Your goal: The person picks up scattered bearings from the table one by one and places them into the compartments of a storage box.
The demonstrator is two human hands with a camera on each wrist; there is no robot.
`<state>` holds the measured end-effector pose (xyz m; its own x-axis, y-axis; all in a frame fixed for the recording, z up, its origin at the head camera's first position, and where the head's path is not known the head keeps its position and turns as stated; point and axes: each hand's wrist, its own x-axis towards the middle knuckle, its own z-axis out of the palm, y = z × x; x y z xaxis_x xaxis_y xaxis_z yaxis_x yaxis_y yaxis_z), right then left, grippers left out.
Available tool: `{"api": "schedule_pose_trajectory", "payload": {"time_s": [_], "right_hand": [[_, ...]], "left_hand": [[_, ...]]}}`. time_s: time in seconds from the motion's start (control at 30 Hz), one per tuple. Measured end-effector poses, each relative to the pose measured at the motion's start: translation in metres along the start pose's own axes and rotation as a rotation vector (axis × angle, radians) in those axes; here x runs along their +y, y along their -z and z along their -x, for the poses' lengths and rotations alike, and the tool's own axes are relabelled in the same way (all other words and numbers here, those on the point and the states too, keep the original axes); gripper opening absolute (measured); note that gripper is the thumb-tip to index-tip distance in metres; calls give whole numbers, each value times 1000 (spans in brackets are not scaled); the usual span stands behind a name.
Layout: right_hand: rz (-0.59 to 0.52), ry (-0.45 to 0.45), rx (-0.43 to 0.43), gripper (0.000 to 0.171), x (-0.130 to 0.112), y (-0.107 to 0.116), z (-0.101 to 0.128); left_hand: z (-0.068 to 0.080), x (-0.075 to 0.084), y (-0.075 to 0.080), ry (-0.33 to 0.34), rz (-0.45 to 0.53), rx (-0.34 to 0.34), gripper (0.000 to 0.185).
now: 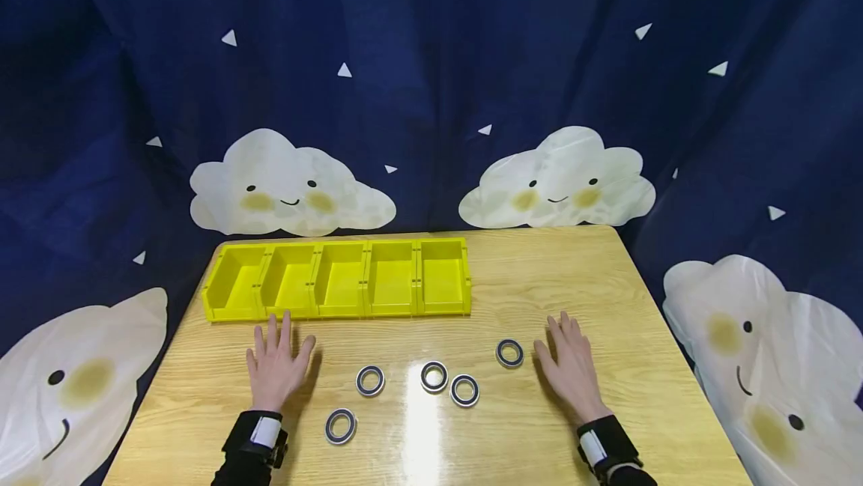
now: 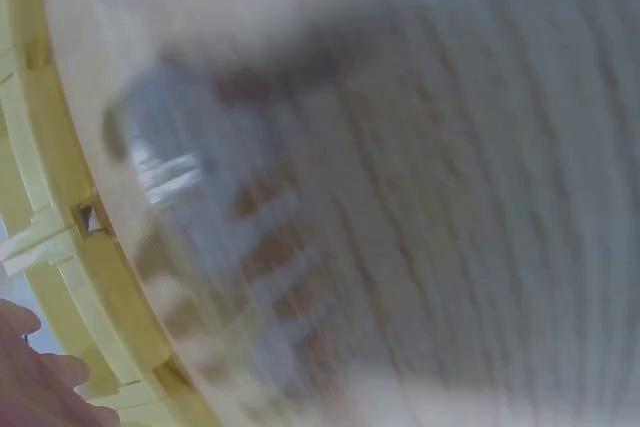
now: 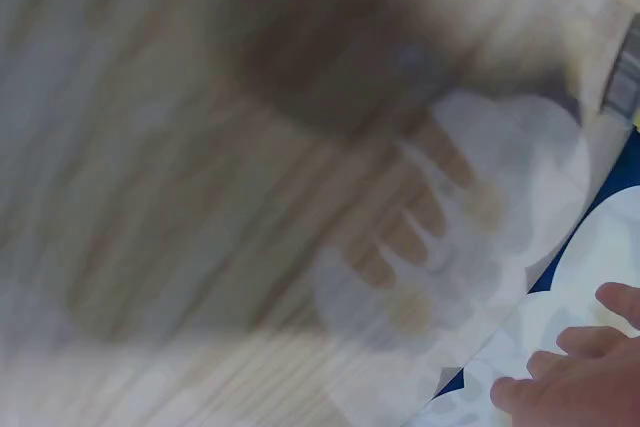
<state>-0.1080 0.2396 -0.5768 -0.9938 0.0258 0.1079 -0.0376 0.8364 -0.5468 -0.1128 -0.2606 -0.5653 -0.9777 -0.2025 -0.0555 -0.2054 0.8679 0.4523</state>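
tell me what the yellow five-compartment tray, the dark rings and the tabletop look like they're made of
Yellow five-compartment tray: probably moulded plastic, uniform glossy colour with thin walls and clip joints. Dark rings with silvery inner bands: look like metal bearings with black seals, though rubber cannot be ruled out. Tabletop: wood-grain surface, likely laminate or varnished wood, since it reflects light brightly near the middle.

A wooden table [image 1: 607,284] stands before a navy cloud-print curtain [image 1: 431,96].

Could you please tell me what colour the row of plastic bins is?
The row of plastic bins is bright yellow, clearest in the head view.
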Motion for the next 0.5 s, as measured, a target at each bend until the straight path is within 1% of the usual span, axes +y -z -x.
{"api": "schedule_pose_trajectory", "payload": {"time_s": [0.13, 0.27, 0.3, 0.4, 0.5], "right_hand": [[-178, -52, -70, 62, -12, -1, -9], [-325, -114, -130, 61, -25, -1, -16], [-356, -128, -142, 61, -28, -1, -17], [-470, -167, -176, 61, -37, -1, -21], [-575, -202, -202, 63, -46, -1, -26]], "left_hand": [[-10, -3, 8, 32, 102, -12, 78], [-20, -6, 15, 39, 206, 0, 77], [-22, -6, 17, 41, 240, 6, 76], [-28, -9, 22, 51, 361, -2, 75], [-32, -9, 28, 86, 484, -23, 74]]}}
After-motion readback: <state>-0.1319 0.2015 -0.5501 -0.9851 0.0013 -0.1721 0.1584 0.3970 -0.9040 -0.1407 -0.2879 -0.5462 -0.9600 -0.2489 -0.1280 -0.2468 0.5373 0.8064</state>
